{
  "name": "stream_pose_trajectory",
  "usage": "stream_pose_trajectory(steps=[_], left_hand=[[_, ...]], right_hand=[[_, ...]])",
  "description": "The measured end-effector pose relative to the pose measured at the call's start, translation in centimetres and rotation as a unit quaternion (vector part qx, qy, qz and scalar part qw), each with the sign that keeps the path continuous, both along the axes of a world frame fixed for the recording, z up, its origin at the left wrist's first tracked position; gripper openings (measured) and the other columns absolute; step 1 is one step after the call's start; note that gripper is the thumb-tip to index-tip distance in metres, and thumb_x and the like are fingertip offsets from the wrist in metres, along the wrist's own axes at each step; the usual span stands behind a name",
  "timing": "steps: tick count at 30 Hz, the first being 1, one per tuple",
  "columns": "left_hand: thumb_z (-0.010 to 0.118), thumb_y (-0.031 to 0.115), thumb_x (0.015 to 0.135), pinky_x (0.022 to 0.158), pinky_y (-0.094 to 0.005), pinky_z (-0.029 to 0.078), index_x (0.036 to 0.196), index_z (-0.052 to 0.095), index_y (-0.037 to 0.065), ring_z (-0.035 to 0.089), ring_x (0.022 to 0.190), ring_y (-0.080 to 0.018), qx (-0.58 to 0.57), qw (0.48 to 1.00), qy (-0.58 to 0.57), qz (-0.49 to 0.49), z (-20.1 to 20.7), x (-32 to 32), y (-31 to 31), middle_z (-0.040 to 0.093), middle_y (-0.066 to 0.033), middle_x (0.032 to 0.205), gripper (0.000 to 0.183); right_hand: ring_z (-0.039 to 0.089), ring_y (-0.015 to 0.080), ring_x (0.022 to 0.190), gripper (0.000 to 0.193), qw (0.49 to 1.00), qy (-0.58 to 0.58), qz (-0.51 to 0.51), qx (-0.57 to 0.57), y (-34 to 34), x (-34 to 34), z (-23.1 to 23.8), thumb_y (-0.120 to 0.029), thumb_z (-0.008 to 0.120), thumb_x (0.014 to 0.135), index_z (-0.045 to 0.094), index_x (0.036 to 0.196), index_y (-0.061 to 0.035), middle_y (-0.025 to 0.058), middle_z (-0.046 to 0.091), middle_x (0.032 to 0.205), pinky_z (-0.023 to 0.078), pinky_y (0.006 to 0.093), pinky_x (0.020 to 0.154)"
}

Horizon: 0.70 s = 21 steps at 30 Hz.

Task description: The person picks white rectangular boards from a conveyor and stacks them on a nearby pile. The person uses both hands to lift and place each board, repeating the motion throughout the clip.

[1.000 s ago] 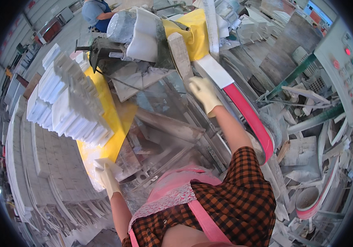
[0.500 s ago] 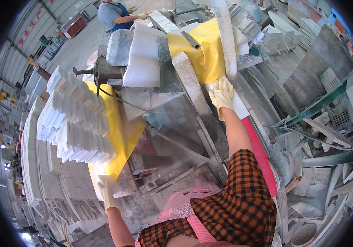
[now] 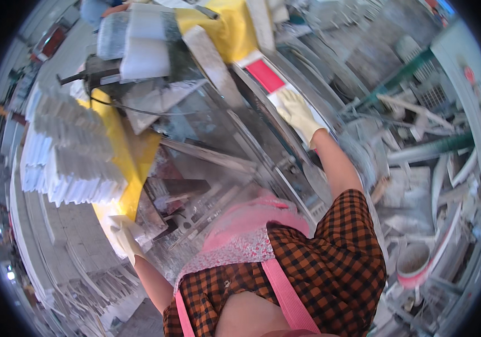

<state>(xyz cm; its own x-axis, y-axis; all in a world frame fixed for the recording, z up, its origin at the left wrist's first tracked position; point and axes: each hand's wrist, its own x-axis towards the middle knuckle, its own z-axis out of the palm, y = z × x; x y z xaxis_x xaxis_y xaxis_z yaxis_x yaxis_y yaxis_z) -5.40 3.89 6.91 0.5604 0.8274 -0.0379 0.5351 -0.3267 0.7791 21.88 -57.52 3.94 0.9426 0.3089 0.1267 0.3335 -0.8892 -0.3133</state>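
One bucket [image 3: 413, 279] holds grey matter [image 3: 413, 260]; right hand [image 3: 299, 114] lies flat on a white slab [image 3: 274, 99], left hand's [image 3: 124, 238] grip unclear.

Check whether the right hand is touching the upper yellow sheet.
Apart. In the head view, a stretch of red belt shows between the right hand and the upper yellow sheet.

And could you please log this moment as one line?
Right hand: on white slab; left hand: at white piece; red belt: visible beyond slab
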Motion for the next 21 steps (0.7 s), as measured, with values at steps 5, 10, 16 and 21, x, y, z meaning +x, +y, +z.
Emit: stream_pose_trajectory(steps=[5, 10, 16, 21], left_hand=[[0.056, 0.023, 0.1, 0.092, -0.04, 0.052, 0.136, 0.053, -0.005, 0.065, 0.105, -0.0311, 0.1, 0.991, 0.085, 0.013, 1.3, 0.7, -0.9, 0.063, -0.0232, 0.122, 0.046], [0.057, 0.024, 0.099, 0.09, -0.0416, 0.053, 0.134, 0.054, -0.005, 0.065, 0.1, -0.0324, 0.015, 1.0, 0.012, -0.014, 1.5, 0.4, -1.1, 0.064, -0.0228, 0.117, 0.045], [0.055, 0.025, 0.1, 0.095, -0.0409, 0.05, 0.139, 0.05, -0.009, 0.065, 0.107, -0.0323, 0.046, 0.998, 0.047, -0.016, 1.4, 0.1, -0.4, 0.063, -0.0255, 0.125, 0.051], [0.055, 0.025, 0.1, 0.097, -0.0412, 0.048, 0.138, 0.05, -0.009, 0.064, 0.109, -0.0347, 0.06, 0.997, 0.036, -0.025, 0.7, -0.3, 0.3, 0.064, -0.0258, 0.123, 0.051]], right_hand=[[0.034, 0.034, 0.15, 0.079, 0.998, -0.013, 0.037, -0.051, -6.5, -9.2, 5.7, -0.007, 0.068, 0.079, 0.042, 0.153, -0.0046, 0.0198, 0.038, 0.16, 0.03, 0.046, 0.122], [0.032, 0.0325, 0.151, 0.098, 0.98, 0.027, -0.02, -0.196, -4.0, -12.4, 4.4, -0.017, 0.079, 0.074, 0.031, 0.159, -0.0064, 0.0188, 0.035, 0.162, 0.023, 0.0472, 0.125], [0.041, 0.0323, 0.145, 0.075, 0.98, -0.076, -0.09, -0.158, -2.6, -11.0, -0.3, -0.023, 0.068, 0.089, 0.038, 0.154, -0.0001, 0.0216, 0.046, 0.153, 0.027, 0.0454, 0.124], [0.05, 0.031, 0.138, 0.067, 0.964, -0.188, -0.048, -0.181, -3.2, -8.7, 0.6, -0.026, 0.069, 0.088, 0.048, 0.145, 0.0011, 0.0203, 0.056, 0.144, 0.033, 0.0455, 0.121]])
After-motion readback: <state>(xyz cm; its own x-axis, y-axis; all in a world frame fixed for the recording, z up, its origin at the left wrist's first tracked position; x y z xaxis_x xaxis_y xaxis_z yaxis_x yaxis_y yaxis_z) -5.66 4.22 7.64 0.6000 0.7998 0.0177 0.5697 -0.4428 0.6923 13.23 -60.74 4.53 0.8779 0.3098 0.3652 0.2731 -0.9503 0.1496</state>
